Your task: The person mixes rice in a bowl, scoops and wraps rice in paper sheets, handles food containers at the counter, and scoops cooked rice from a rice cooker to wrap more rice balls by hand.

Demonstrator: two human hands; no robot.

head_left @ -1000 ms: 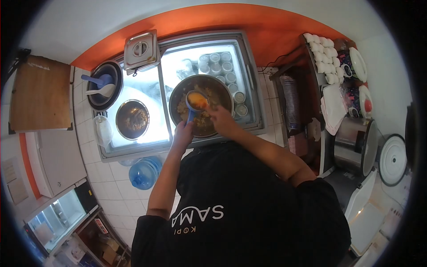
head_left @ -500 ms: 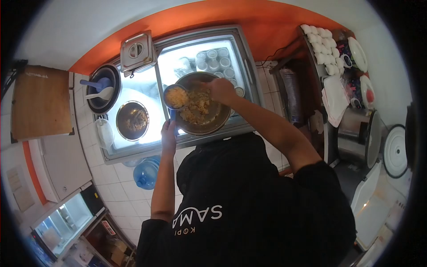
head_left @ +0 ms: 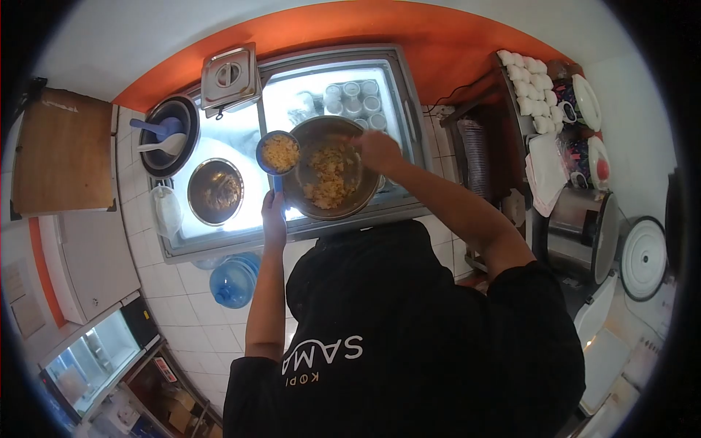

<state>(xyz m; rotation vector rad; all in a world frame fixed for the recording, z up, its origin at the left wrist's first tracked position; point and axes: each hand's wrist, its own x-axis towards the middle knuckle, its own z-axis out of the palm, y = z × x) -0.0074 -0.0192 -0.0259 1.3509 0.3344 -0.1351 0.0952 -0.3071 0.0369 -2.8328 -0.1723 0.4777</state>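
Observation:
My left hand (head_left: 274, 213) is closed round the handle of a blue scoop (head_left: 277, 181). Yellowish, crumbly food that looks like rice (head_left: 280, 153) fills the scoop, which is held level at the left rim of a large metal bowl (head_left: 307, 198). More of this food (head_left: 330, 179) lies loose in the bowl. Over the bowl's right rim is my right hand (head_left: 380, 152), fingers curled. A blurred thin shape reaches from it into the bowl; I cannot make out what it is.
The bowl rests on a lit glass-topped freezer (head_left: 252, 237) with lidded cups inside. A smaller metal bowl (head_left: 216, 191), a lidded steel pan (head_left: 229, 75) and a dark tub (head_left: 157, 162) with scoops stand on its left. Blue water bottles (head_left: 234, 283) are on the floor.
The filled scoop has shifted slightly left and up, to the bowl's edge. My right hand has moved a little to the right. Food in the bowl is spread differently.

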